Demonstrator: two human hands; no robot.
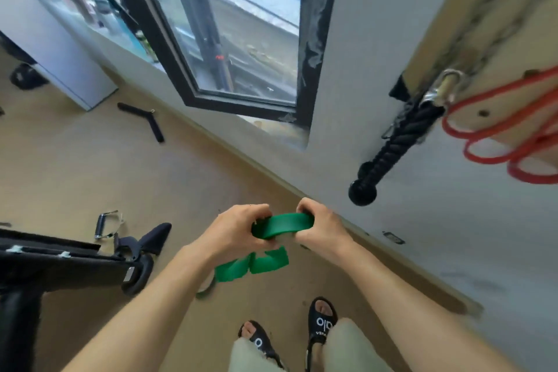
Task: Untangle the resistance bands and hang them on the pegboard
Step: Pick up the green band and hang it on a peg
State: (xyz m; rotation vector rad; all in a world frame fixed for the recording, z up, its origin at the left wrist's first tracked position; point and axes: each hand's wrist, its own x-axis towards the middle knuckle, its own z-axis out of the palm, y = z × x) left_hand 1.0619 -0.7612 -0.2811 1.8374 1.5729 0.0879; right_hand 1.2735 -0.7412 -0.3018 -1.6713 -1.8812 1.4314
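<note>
So both hands are clamped on the green band (282,225) right now: left hand (238,231) and right hand (321,228) each have a closed grip on an end of a short flat stretch that runs roughly left-to-right between them, held in the air over the floor (120,175), nothing carrying it. The rest of the band drops below the left hand in a twisty clump of folds, so I'd guess the knot is down there, not between the grips. The pegboard (498,54) is up and to the right on the wall, so the right hand is clearly the nearer one for hanging. A red band (498,136) is already looped on it, next to a black rope handle (392,145). Only readable writing: "alo" on the black sandals (321,323).
</note>
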